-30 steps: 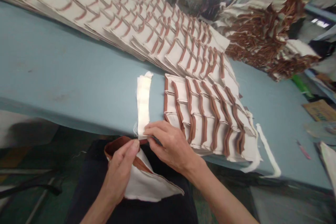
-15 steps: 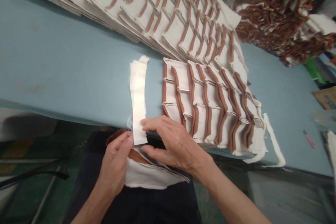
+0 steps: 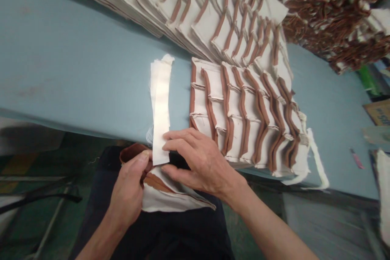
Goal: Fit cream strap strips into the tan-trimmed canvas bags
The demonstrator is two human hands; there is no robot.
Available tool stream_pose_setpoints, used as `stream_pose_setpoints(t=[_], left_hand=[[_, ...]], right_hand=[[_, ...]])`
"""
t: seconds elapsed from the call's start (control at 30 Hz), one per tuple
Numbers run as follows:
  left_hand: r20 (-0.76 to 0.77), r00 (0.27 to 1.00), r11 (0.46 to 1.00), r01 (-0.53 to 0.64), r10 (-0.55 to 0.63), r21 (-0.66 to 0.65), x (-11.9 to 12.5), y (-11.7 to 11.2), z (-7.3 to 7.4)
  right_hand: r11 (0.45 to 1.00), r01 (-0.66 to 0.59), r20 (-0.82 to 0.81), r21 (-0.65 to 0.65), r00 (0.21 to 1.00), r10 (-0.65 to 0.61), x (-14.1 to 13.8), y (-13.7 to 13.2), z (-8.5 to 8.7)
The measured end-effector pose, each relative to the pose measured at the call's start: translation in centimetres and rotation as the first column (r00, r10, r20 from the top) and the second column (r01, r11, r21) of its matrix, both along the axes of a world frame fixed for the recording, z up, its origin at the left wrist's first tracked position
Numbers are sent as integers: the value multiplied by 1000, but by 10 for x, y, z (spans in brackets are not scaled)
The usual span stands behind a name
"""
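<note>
Over the dark lap (image 3: 183,237) I have the left hand (image 3: 126,191) with its grip closed on the brown-and-white fabric piece (image 3: 167,201). My right hand (image 3: 207,166) keeps a parted grip, thumb lower, fingertips touching the white strips (image 3: 161,105), which jut past the counter (image 3: 76,69)'s edge. Beyond I see a brown-edged bundle (image 3: 234,99), a longer layered stack (image 3: 202,18), then a rumpled heap (image 3: 332,20).
</note>
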State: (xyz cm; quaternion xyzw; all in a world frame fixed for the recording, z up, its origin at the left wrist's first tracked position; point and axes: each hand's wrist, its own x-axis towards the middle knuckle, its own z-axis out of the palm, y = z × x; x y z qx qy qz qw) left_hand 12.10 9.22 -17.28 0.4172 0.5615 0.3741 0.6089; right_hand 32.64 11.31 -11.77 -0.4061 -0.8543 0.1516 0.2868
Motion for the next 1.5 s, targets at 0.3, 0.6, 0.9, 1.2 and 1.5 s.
stream_pose_setpoints(t=[0.3,0.6,0.9,1.2,1.5], left_hand=[[-188,982,986,55,-25,159,3,-2,12],[-246,969,995,20,5,100,10,-3,19],[-364,927,980,-19,91,198,17,5,19],[-554,770,898,-55,317,437,0,-21,27],[-756,655,806,442,12,395,-7,16,29]], right_hand=[[997,68,-50,-32,996,-70,-8,0,3],[987,109,-96,-115,988,-121,-11,-1,6],[864,384,-64,-326,903,-425,-20,7,8],[745,488,24,-456,843,-537,-25,21,11],[769,415,-126,-487,837,-532,-33,26,23]])
